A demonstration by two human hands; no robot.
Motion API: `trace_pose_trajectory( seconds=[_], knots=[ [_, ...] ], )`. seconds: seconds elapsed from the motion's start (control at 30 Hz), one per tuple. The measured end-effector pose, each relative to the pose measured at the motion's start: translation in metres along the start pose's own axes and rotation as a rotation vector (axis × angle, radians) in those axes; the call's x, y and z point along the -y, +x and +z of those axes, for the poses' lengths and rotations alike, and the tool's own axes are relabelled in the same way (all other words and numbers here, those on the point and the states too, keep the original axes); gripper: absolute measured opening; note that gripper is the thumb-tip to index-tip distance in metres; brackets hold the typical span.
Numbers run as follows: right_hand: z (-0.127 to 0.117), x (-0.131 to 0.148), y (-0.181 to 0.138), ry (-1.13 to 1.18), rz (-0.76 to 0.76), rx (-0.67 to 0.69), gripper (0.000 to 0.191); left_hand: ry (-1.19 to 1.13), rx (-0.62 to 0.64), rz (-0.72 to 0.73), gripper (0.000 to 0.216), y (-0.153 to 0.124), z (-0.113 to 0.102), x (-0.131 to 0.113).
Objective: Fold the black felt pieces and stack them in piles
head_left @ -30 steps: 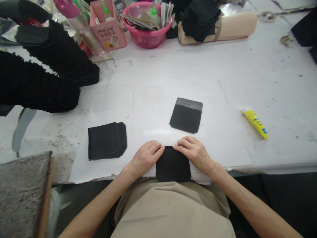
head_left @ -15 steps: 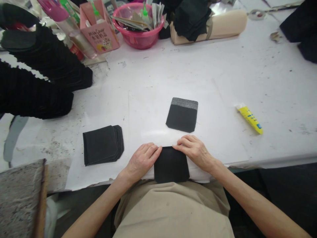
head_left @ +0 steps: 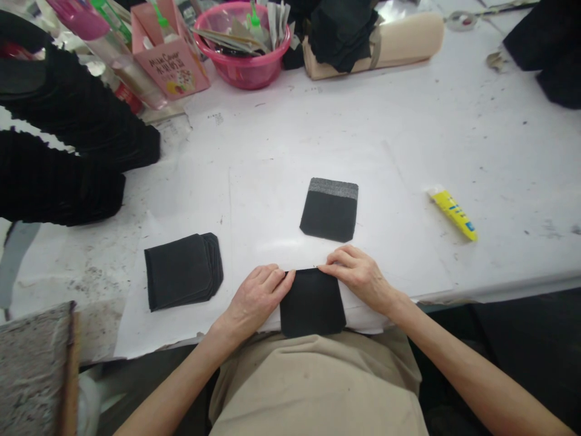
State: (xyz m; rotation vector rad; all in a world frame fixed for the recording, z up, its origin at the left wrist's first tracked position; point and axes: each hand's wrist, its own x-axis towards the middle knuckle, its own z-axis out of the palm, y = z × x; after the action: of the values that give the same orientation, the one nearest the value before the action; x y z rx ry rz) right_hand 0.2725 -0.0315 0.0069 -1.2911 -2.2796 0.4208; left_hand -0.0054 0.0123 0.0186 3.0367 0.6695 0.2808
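Observation:
A black fabric piece (head_left: 312, 306) lies at the near table edge in front of me. My left hand (head_left: 256, 297) pinches its upper left corner with the fingers pressed together. On the upper right corner my right hand (head_left: 358, 275) does the same. Just beyond lies another black piece with a grey band (head_left: 329, 209) along its far edge. A small fanned stack of black pieces (head_left: 181, 275) sits to the left on white paper.
A yellow glue tube (head_left: 451, 212) lies to the right. Large piles of black pieces (head_left: 68, 151) fill the left. A pink bowl (head_left: 242, 63), a pink box (head_left: 170, 60) and a beige roll (head_left: 390, 39) stand at the back. A grey board (head_left: 31, 363) sits near left.
Both hands stay on the black piece's top corners, fingers shifting slightly. The view has drifted a little; nothing else has moved.

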Motion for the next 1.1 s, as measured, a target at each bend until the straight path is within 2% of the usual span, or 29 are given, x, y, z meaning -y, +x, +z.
trace_pose_trajectory(
  seconds=[0.1, 0.2, 0.43, 0.7, 0.87, 1.1],
  knots=[
    [0.001, 0.000, -0.001, 0.015, 0.004, -0.020, 0.022, 0.061, 0.121, 0.017, 0.042, 0.007, -0.004, -0.003],
    [0.000, 0.000, -0.002, 0.030, 0.005, -0.024, 0.023, 0.117, 0.189, 0.029, 0.045, 0.015, -0.007, -0.005],
    [-0.001, 0.003, -0.007, 0.044, 0.006, -0.020, 0.025, 0.123, 0.244, 0.035, 0.049, 0.020, -0.009, -0.006],
    [-0.006, 0.005, -0.007, 0.029, 0.010, 0.013, 0.025, 0.116, 0.337, -0.027, 0.057, 0.033, -0.019, -0.014],
    [-0.007, 0.004, -0.010, 0.022, 0.030, 0.047, 0.026, 0.118, 0.352, -0.054, 0.062, 0.037, -0.020, -0.018],
    [-0.008, 0.001, -0.013, 0.039, 0.077, -0.002, 0.024, 0.110, 0.377, -0.076, 0.063, 0.039, -0.020, -0.021]
  ],
)
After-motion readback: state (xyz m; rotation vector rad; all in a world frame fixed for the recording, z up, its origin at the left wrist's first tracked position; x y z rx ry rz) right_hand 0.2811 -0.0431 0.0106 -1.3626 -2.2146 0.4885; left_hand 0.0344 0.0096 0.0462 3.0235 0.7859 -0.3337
